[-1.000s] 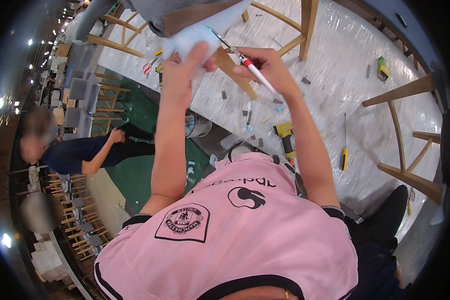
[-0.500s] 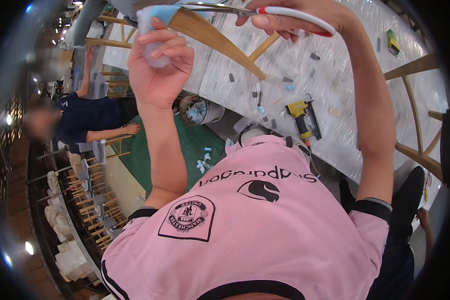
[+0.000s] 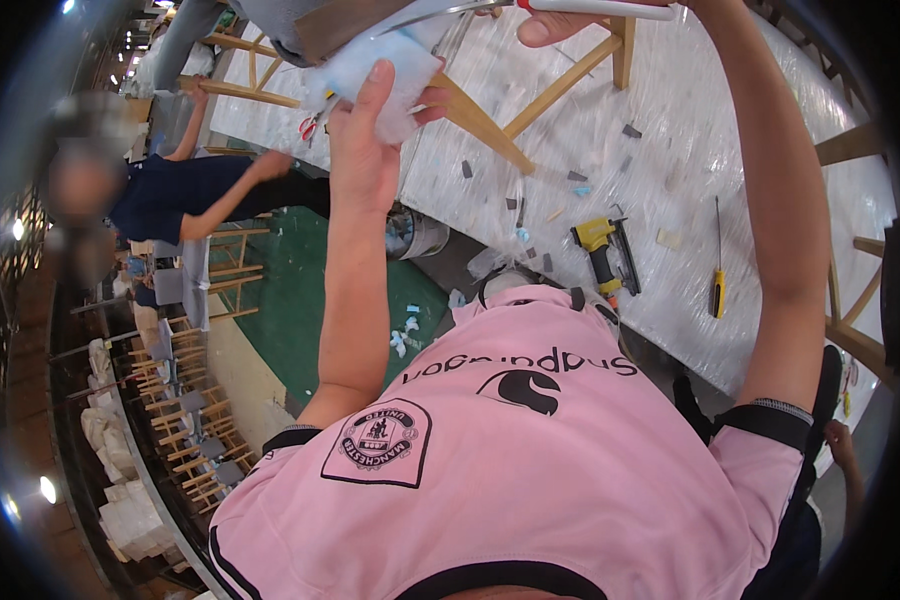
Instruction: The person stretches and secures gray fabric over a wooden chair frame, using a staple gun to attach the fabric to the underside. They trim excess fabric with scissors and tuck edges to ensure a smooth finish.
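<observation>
Left hand (image 3: 365,150), raised at 11 o'clock, is pressed around a pale blue foam piece (image 3: 385,70), thumb and fingers pinching it from below. Right hand (image 3: 560,20), at 12 o'clock on the frame edge, is closed on the white-and-red handles of scissors (image 3: 530,8), whose blades point toward the foam. Below both, the plastic-wrapped desk (image 3: 690,150) carries wooden chair frames (image 3: 490,125), a yellow nail gun (image 3: 602,250) at 2 o'clock and a yellow screwdriver (image 3: 717,280).

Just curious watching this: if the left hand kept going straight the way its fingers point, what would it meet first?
Probably the pale blue foam piece the left hand already grips, then the chair seat above; depth is unclear.
</observation>
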Action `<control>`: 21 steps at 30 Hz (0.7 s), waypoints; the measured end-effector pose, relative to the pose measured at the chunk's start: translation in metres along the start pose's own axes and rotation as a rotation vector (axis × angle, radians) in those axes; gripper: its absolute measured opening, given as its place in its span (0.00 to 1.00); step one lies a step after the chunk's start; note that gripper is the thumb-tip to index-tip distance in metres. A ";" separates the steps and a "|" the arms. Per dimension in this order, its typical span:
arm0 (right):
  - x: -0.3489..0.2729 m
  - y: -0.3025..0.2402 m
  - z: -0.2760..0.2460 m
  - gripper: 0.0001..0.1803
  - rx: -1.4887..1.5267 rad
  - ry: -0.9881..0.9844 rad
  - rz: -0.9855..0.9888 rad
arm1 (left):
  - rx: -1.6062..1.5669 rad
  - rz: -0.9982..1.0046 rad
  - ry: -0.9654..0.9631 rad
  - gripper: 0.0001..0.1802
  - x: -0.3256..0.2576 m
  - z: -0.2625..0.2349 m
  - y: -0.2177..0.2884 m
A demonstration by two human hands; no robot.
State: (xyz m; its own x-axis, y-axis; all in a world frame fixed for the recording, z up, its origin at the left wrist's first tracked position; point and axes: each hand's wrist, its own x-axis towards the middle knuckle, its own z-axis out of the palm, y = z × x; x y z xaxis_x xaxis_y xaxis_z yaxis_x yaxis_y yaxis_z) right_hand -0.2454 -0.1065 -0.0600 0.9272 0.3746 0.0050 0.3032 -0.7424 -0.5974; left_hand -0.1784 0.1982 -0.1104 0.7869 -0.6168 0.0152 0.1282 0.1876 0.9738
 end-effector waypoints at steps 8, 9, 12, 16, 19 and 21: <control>0.020 -0.046 -0.033 0.44 -0.147 -0.146 -0.017 | 0.194 0.184 0.100 0.23 0.012 -0.006 -0.025; 0.022 -0.049 -0.036 0.44 -0.157 -0.157 -0.017 | 0.196 0.182 0.092 0.22 0.012 -0.007 -0.024; 0.027 -0.057 -0.042 0.42 -0.184 -0.192 -0.013 | 0.196 0.180 0.066 0.21 0.013 -0.006 -0.023; 0.034 -0.066 -0.046 0.40 -0.215 -0.234 -0.008 | 0.135 0.181 0.103 0.20 0.010 -0.003 -0.022; 0.037 -0.062 -0.044 0.39 -0.207 -0.257 0.000 | 0.130 0.183 0.084 0.19 0.010 -0.003 -0.022; 0.038 -0.062 -0.044 0.39 -0.227 -0.230 -0.046 | 0.135 0.189 0.056 0.19 0.013 -0.006 -0.023</control>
State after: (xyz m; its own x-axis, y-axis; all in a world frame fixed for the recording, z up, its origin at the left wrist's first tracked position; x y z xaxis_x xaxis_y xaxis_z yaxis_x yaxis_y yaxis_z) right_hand -0.2196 -0.0704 0.0123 0.8451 0.5073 -0.1687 0.4092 -0.8168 -0.4066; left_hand -0.1681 0.1903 -0.1338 0.8222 -0.5360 0.1915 -0.1035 0.1899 0.9763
